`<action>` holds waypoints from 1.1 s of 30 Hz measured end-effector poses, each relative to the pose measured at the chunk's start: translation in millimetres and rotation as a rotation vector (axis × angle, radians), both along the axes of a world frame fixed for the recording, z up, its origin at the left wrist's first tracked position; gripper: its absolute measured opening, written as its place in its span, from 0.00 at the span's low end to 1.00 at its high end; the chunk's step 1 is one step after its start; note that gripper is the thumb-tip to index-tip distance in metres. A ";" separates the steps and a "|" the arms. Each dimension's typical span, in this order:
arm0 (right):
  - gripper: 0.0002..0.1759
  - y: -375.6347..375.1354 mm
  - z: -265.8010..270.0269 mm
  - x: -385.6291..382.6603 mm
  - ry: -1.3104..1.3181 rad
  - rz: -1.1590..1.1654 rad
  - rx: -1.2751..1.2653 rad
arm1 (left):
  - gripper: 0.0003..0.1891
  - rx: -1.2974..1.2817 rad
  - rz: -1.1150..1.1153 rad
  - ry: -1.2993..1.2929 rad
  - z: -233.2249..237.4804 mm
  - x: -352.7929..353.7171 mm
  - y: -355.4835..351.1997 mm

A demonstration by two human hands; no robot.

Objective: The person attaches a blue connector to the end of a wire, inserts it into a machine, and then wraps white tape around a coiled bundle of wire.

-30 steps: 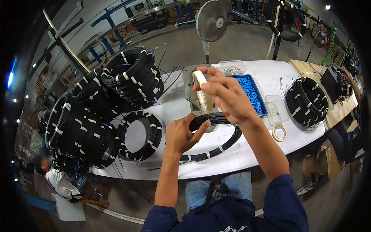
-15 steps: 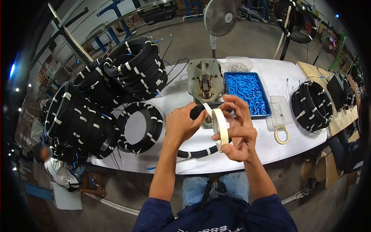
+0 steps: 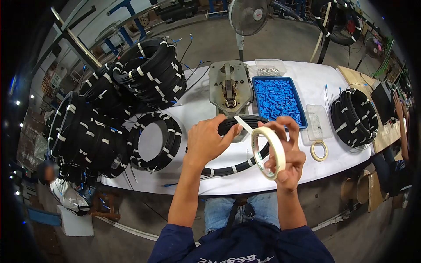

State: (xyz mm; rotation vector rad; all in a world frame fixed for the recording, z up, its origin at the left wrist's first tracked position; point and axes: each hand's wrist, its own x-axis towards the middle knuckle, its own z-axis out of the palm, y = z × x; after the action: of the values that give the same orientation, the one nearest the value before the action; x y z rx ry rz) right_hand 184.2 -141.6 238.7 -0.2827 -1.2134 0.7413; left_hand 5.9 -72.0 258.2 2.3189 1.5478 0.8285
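Note:
My left hand (image 3: 206, 142) is closed around the upper side of a black cable coil (image 3: 231, 169), which has white tape bands along it. In my right hand (image 3: 290, 155), a roll of cream masking tape (image 3: 278, 148) is held tilted, its open centre facing left. A short tape strip (image 3: 244, 124) runs from the roll to the coil beside my left fingertips. Part of the coil is hidden behind my hands and the roll. Just beyond stands a metal press-like device (image 3: 229, 87) with a spring.
Taped cable coils (image 3: 151, 72) are piled at left; another coil (image 3: 354, 118) lies at right. A blue tray (image 3: 303, 125) holds small blue pieces. Near it are clear plastic boxes (image 3: 319, 122) and a second tape roll (image 3: 319, 150). A fan (image 3: 248, 16) stands behind the table.
My right hand has moved right with the tape roll, turning it so its open centre shows. The strip between roll and coil is longer. My left hand stays on the coil.

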 end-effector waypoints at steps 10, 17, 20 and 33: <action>0.11 -46.0 -15.0 -5.0 -0.088 0.078 -0.384 | 0.18 0.011 0.059 -0.029 -12.0 -12.7 14.3; 0.15 -54.8 -37.5 -17.6 -0.026 -0.060 -0.483 | 0.20 -0.061 0.057 0.018 -5.7 -10.0 13.2; 0.17 -56.7 -42.6 -19.4 0.022 -0.103 -0.576 | 0.19 -0.067 0.067 0.046 -2.7 -9.1 9.5; 0.13 -34.3 -82.6 -31.3 -0.097 0.091 -0.808 | 0.27 -0.142 0.135 -0.057 -6.7 -9.4 12.1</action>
State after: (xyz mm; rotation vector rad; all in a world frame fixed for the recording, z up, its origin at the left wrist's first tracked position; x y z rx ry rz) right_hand 152.9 -175.9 156.1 -0.9392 -0.9689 1.2914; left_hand -3.6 -60.0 251.6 2.0934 1.6955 0.7798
